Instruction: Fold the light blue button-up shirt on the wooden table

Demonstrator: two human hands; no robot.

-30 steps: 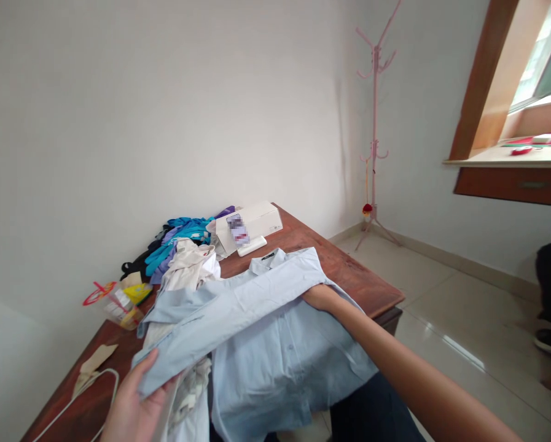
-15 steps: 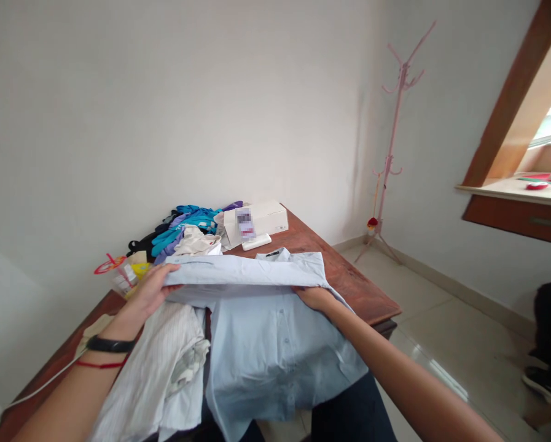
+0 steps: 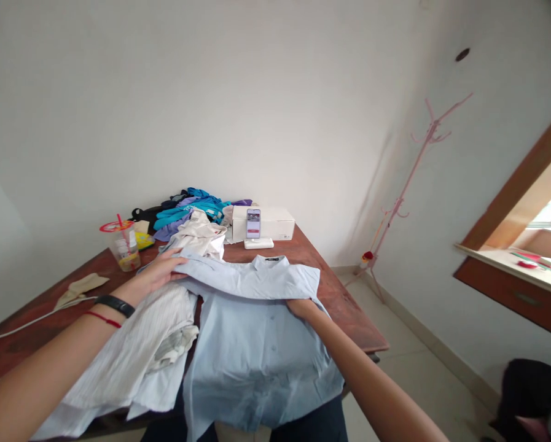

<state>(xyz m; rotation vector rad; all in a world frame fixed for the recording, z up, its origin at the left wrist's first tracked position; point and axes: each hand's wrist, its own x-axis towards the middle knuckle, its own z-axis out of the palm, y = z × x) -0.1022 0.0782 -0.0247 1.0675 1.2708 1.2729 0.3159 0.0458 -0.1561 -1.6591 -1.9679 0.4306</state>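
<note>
A light blue button-up shirt [image 3: 261, 344] lies front up on the table, its lower end hanging over the near edge. One sleeve [image 3: 238, 279] is folded across the chest towards the left. My left hand [image 3: 162, 270] is closed on the cuff end of that sleeve. Near the shoulder, my right hand [image 3: 301, 309] grips the sleeve's lower edge, its fingers hidden beneath the cloth. White striped clothing [image 3: 132, 356] lies left of the shirt, below my left hand.
On the wooden table [image 3: 344, 313] are a pile of clothes [image 3: 192, 215], a white box [image 3: 275, 222], a phone [image 3: 253, 224] on a white stand, a plastic cup [image 3: 125, 245] with a straw and a beige cloth [image 3: 82, 288]. A pink coat rack [image 3: 411, 175] stands beyond.
Both hands have lowered the sleeve onto the shirt; it was stretched taut above it and now lies slacker, showing more of the collar. My view has tilted and shifted.
</note>
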